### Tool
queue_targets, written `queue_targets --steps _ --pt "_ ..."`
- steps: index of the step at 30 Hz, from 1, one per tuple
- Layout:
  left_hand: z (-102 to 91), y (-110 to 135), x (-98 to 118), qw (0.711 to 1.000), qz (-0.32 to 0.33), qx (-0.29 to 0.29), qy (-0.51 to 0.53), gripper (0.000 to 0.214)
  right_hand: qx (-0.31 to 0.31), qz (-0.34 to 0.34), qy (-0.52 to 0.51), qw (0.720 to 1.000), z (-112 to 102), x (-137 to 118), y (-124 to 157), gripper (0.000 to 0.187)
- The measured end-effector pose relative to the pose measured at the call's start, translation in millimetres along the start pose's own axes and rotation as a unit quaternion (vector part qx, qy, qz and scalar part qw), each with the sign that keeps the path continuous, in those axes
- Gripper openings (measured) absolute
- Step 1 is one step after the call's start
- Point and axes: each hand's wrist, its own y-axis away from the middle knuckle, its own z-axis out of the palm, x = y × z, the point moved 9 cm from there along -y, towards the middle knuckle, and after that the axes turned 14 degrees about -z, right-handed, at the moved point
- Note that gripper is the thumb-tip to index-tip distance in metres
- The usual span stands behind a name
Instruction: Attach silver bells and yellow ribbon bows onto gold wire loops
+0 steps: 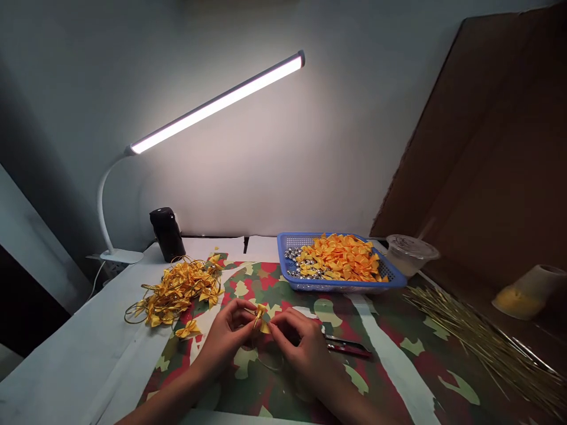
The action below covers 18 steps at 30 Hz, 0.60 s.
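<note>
Between the thumb and fingers of my left hand (228, 330) is a small yellow ribbon bow (263, 319) with thin gold cord at its middle. My right hand (303, 339) is closed in a pinch at the bow's right edge; its fingertips partly hide what they grip. A thin loop of cord (268, 367) hangs faintly below the bow, between the hands. To the left lies a tangled pile of yellow bows on gold cords (181, 289), with one loose bow (188, 329) nearer to my left hand. Small scissors or snips (349, 348) with dark red handles lie beside my right hand, partly covered by it.
A blue basket (345, 285) holds orange-yellow ribbon pieces (343, 257) and silver beads (305, 271). Gold cords (482, 342) lie at right, near a lidded plastic tub (410, 254) and a cone-shaped spool (527, 292). A lamp (217, 103) and black device (167, 233) stand behind.
</note>
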Motion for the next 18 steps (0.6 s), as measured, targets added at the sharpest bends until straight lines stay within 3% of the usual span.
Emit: queue_targets --steps 18 --pt "-2.0 -2.6 -5.7 0.999 -0.041 0.0 0.004 0.048 -0.003 0.01 0.002 1.0 -1.4 0.0 2.4 0.021"
